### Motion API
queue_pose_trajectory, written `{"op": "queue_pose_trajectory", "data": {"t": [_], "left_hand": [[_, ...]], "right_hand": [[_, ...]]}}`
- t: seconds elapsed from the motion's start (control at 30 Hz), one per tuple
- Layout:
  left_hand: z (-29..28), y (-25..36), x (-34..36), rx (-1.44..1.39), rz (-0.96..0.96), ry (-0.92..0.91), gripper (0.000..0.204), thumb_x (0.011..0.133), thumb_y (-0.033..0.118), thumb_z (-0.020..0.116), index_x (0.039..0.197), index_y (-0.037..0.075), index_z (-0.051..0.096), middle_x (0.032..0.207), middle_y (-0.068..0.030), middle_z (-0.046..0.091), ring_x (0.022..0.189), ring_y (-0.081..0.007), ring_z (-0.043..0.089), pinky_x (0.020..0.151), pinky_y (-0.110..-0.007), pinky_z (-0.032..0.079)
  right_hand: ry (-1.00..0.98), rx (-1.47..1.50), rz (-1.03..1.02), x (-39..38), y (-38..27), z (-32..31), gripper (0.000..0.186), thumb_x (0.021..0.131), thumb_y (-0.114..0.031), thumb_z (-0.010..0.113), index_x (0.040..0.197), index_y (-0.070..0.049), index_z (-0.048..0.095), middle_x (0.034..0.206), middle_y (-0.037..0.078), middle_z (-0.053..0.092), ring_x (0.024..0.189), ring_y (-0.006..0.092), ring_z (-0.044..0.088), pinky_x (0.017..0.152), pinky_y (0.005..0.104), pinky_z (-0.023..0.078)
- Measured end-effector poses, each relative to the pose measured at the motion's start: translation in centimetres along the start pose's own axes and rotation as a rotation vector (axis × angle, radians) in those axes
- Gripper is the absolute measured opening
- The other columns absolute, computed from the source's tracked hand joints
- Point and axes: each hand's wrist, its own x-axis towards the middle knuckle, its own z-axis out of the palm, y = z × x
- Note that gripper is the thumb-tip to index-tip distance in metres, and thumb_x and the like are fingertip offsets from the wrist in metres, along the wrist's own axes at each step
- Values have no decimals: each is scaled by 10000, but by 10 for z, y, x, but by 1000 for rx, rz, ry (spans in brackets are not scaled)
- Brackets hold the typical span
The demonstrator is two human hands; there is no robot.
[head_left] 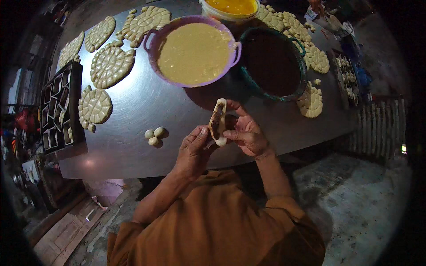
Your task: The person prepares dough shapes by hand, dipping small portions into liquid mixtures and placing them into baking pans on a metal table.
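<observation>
Held above the near edge of the grey metal table [133,111], the pale, soft folded dough piece with dark filling [218,123] looks light and easily torn, so both hands' fingers [200,133] pinch its rim gently.

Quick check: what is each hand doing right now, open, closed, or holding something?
Left hand: closed, pinching the edge of the filled dough piece.
Right hand: closed around the same dough piece, supporting it from the other side.
</observation>
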Motion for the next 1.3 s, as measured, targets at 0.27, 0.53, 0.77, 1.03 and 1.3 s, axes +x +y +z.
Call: {"op": "queue_pose_trajectory", "data": {"t": [0.27, 0.53, 0.77, 1.03, 1.3], "left_hand": [[-55, 26, -30, -303, 17, 17, 241, 1028, 254, 557, 1186, 73, 583, 1186, -68, 628, 1091, -163, 602, 947, -328, 524], [-74, 52, -29, -206, 184, 152, 212, 1002, 315, 611, 1093, 132, 556, 1084, -29, 608, 982, -149, 604, 851, -301, 528], [-69, 79, -37, 157, 248, 190, 284, 935, 139, 700, 1145, 102, 514, 1061, -54, 615, 976, -154, 615, 860, -306, 502], [-59, 85, -47, 513, 402, 226, 472, 880, -6, 670, 1290, 63, 447, 1009, -81, 637, 925, -150, 624, 827, -293, 518], [-70, 96, -50, 819, 330, 33, 519, 879, 27, 668, 1350, 48, 453, 983, -52, 619, 919, -126, 593, 796, -276, 488]], "right_hand": [[199, 182, -86, 19, 64, 51, 649, 871, 100, 590, 1451, -128, 407, 1284, 98, 596, 1171, 210, 604, 1052, 386, 479], [300, -110, -305, 33, 111, 62, 367, 929, 69, 555, 1251, -76, 652, 1315, 121, 586, 1207, 233, 589, 1061, 381, 472], [156, -1486, -729, 40, 89, 91, 368, 838, 24, 735, 1198, -39, 695, 1304, 147, 586, 1170, 309, 619, 956, 367, 563], [13, -1749, -726, 38, 53, 99, 366, 790, 5, 763, 1148, -52, 712, 1048, 89, 688, 866, 245, 704, 705, 352, 580], [-132, -1361, -357, 58, 25, 88, 265, 788, -69, 773, 1041, -60, 695, 909, 117, 659, 835, 321, 663, 734, 411, 525]]}}
